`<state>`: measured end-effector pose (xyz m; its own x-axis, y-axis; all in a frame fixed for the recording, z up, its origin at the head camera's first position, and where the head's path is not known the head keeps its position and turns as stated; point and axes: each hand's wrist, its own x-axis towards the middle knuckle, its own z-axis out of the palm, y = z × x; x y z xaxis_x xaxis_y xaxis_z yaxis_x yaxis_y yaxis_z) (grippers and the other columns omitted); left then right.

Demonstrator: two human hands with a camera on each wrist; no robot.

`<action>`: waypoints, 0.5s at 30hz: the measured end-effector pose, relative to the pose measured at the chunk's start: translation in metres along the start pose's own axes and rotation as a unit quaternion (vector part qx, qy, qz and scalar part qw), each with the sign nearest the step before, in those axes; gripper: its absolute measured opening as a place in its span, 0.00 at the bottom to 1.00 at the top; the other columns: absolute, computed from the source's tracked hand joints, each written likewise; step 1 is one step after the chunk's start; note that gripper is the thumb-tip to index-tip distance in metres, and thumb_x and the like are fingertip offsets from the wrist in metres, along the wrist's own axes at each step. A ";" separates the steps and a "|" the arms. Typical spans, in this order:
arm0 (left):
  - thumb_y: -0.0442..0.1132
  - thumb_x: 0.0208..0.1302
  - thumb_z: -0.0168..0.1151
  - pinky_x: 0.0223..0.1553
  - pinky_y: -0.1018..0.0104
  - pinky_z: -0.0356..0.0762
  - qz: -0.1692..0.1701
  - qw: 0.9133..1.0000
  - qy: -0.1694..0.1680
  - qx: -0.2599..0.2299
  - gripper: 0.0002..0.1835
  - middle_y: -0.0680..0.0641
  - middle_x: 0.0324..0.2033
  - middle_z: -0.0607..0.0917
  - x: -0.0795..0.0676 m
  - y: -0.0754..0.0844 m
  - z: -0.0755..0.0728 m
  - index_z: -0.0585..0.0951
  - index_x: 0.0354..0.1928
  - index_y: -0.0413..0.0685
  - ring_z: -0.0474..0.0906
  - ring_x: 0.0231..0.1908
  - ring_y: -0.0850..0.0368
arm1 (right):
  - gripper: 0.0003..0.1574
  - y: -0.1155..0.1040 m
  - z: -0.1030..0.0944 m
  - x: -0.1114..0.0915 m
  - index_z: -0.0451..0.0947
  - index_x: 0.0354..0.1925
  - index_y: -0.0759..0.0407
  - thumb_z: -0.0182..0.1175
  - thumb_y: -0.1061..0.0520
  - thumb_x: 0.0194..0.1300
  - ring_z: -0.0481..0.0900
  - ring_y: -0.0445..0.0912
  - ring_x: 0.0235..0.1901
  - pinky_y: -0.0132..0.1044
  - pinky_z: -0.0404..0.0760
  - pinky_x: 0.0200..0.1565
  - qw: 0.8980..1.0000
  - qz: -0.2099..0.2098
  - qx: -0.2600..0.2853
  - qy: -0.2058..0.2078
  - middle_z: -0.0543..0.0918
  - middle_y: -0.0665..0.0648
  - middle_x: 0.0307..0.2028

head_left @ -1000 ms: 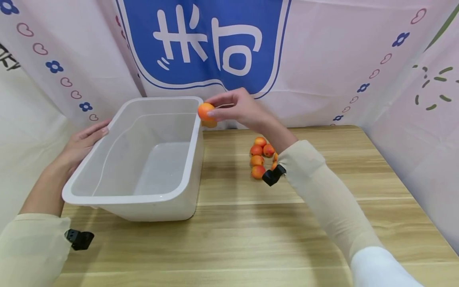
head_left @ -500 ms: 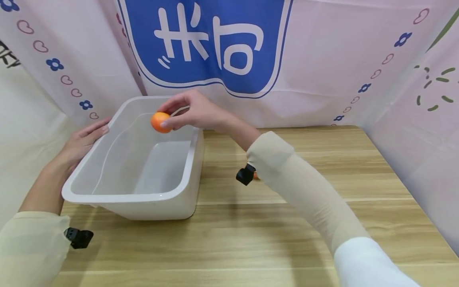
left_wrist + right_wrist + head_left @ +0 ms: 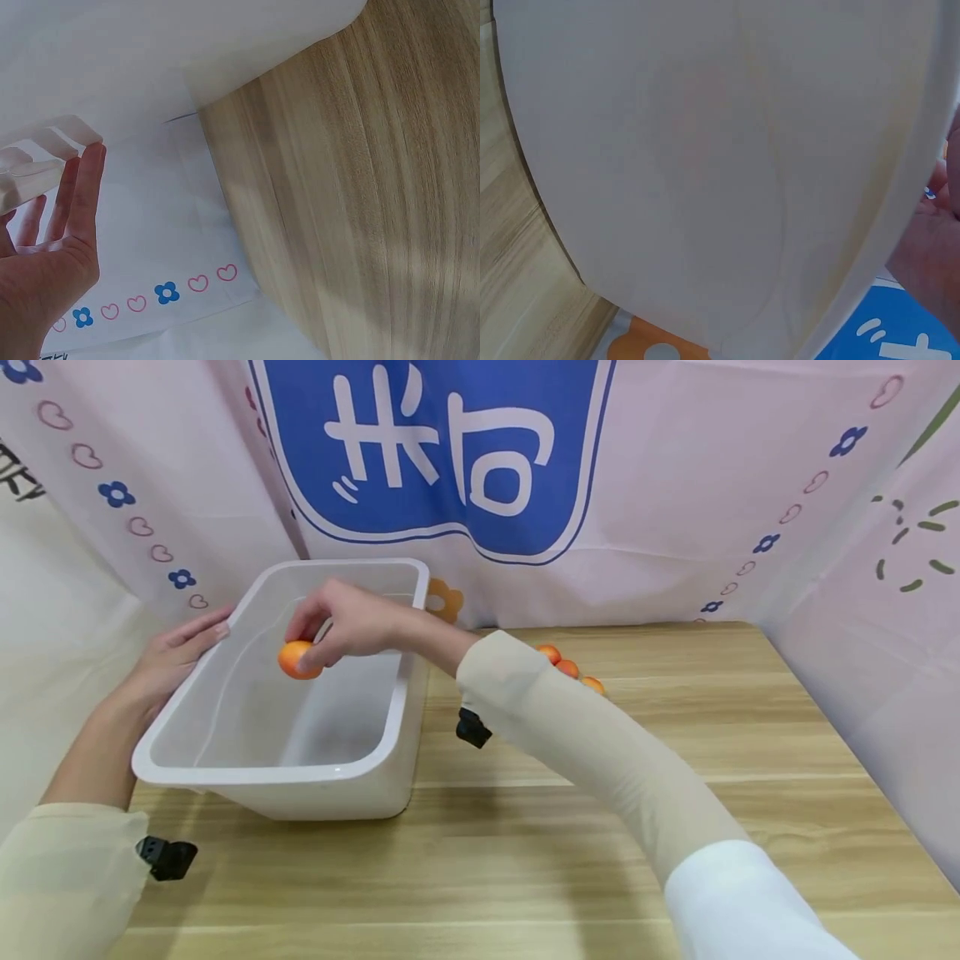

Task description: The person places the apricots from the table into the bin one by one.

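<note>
In the head view my right hand (image 3: 341, 625) pinches a small round orange-red fruit (image 3: 299, 660) between thumb and fingertips, below rim level over the inside of a white plastic tub (image 3: 273, 774). My left hand (image 3: 171, 656) grips the tub's left rim. In the left wrist view the fingers of my left hand (image 3: 60, 232) reach up under that rim. The tub's outer wall (image 3: 667, 165) fills most of the right wrist view. Only part of my right hand (image 3: 934, 240) shows there, past the rim, and the fruit is mostly hidden.
Several more orange-red fruits (image 3: 567, 668) lie on the wooden table (image 3: 675, 760) right of the tub, partly hidden by my right forearm. A printed cloth (image 3: 660, 510) hangs close behind the tub and table. A small black device (image 3: 472, 727) sits on the right sleeve.
My right hand has carried the fruit leftward over the tub's right rim, then lowered it into the tub's opening. My left hand has stayed on the rim.
</note>
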<state>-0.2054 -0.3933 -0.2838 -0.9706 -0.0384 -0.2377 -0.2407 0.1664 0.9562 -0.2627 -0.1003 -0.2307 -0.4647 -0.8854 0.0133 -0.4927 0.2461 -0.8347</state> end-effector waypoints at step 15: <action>0.55 0.73 0.62 0.38 0.70 0.89 0.005 1.000 -0.007 -0.022 0.39 0.74 0.43 0.84 0.003 -0.003 -0.001 0.59 0.81 0.68 0.87 0.40 0.70 | 0.13 0.003 0.019 0.016 0.85 0.48 0.65 0.70 0.67 0.64 0.81 0.46 0.40 0.29 0.87 0.43 0.995 0.027 -0.070 -0.065 0.86 0.58 0.41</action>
<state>-0.2073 -0.3951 -0.2866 -0.9727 -0.0242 -0.2309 -0.2321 0.1223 0.9650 -0.2579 -0.1214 -0.2430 -0.3994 -0.9103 -0.1087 -0.5714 0.3399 -0.7469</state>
